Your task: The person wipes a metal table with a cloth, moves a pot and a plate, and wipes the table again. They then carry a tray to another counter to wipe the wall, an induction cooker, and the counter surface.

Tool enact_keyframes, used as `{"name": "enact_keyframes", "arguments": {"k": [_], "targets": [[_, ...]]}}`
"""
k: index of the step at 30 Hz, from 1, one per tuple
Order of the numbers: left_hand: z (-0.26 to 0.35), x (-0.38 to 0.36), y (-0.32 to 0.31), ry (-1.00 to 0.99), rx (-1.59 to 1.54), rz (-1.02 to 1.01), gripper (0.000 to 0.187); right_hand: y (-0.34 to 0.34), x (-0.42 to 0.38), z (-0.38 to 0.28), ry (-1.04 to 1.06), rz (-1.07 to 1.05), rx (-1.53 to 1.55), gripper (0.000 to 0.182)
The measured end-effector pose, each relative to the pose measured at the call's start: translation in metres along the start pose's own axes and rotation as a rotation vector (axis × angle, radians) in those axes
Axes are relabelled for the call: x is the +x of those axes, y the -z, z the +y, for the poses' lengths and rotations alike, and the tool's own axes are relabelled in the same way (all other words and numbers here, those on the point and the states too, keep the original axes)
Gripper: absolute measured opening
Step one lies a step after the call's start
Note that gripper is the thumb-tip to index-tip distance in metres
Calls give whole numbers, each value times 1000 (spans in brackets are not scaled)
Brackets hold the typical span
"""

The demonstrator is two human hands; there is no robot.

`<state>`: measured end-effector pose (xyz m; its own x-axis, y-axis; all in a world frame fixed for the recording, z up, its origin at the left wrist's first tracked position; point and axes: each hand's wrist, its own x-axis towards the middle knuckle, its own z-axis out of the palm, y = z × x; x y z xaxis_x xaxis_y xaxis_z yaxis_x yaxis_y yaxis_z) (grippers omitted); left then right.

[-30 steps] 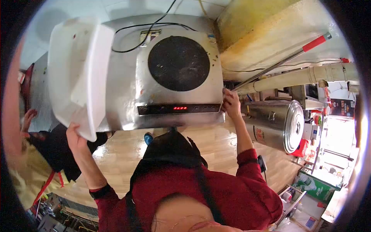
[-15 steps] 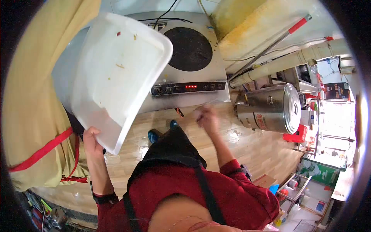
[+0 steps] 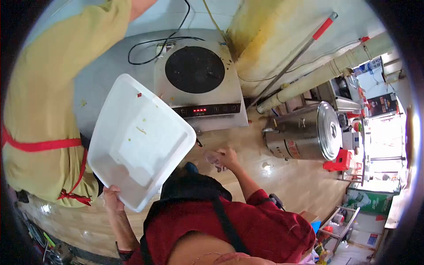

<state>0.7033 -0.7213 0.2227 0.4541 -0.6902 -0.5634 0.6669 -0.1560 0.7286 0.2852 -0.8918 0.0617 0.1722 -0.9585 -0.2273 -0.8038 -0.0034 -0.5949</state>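
My left hand [image 3: 113, 198] grips the near rim of a white plastic tub [image 3: 154, 143], thumb over the edge. The tub is tilted with its inside towards me, and a few small food scraps cling to it. Its far side overlaps the front of an induction cooker [image 3: 238, 120]. My right hand [image 3: 228, 157] is closed, low over the floor to the right of the tub. From its fingers hangs a crumpled, see-through piece of thin plastic [image 3: 213, 157], whose exact kind I cannot make out.
A person in a yellow top with a red apron tie [image 3: 48, 145] stands close on my left, reaching forward. A large lidded steel pot [image 3: 298, 134] is at right, near a slanted pole [image 3: 293, 59] and a pipe [image 3: 309, 79]. A black cable [image 3: 132, 55] lies behind the cooker.
The tub has come down and closer to me, turned so more of its inside shows. My right hand has moved slightly left and lower. The other person's arm now stretches forward.
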Motion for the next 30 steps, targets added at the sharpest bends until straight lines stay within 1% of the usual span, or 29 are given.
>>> {"name": "enact_keyframes", "arguments": {"k": [1,2,3,5,7,9,10,11,13,14,16,17,18,20,22,23,25,26,27,29,30], "targets": [[-5,-3,3,-21,-5,9,55,9,-1,3,-58,15,41,22],[-16,-2,12,-26,-24,63,54,39,-9,-24,-201,-110,65,23],[-24,0,22,-17,-59,67,54,57,-14,-39,-344,-235,86,25],[-40,5,42,1,-131,76,53,34,-16,8,-286,-216,81,26],[-42,0,32,41,-76,93,53,8,-22,46,-244,-193,68,27],[-43,-5,22,49,-74,129,50,7,-27,40,-173,-257,68,27],[-42,-5,19,62,-68,167,48,11,-29,39,-250,-394,94,24],[-46,-2,25,58,-69,166,48,7,-28,43,-247,-392,95,24],[-60,10,49,11,-64,196,43,-4,-30,55,-1,-334,57,24],[-65,15,60,-3,-63,207,42,-4,-30,55,-1,-337,56,24],[-69,22,72,19,-38,120,37,-4,-30,54,-40,-380,32,24],[-68,23,70,22,-38,121,37,5,-29,42,-43,-382,31,24],[-65,24,64,15,-47,137,36,20,-28,19,-188,-477,36,24],[-62,30,59,18,-49,154,36,21,-26,20,-345,-575,44,23],[-62,40,61,-35,-50,222,35,8,-24,44,-270,-530,62,23],[-62,45,62,-50,-47,242,35,8,-25,44,-249,-514,69,22],[-61,61,69,2,-66,156,35,10,-29,45,-289,-419,64,22],[-58,69,73,11,-62,151,35,11,-31,46,-305,-385,62,21],[-55,76,78,-9,71,139,35,10,-33,50,-262,-397,74,23],[-53,88,83,-25,207,122,35,5,-37,59,-224,-406,87,26],[-47,93,76,-41,155,146,35,0,-40,65,-173,-380,67,26]]}}
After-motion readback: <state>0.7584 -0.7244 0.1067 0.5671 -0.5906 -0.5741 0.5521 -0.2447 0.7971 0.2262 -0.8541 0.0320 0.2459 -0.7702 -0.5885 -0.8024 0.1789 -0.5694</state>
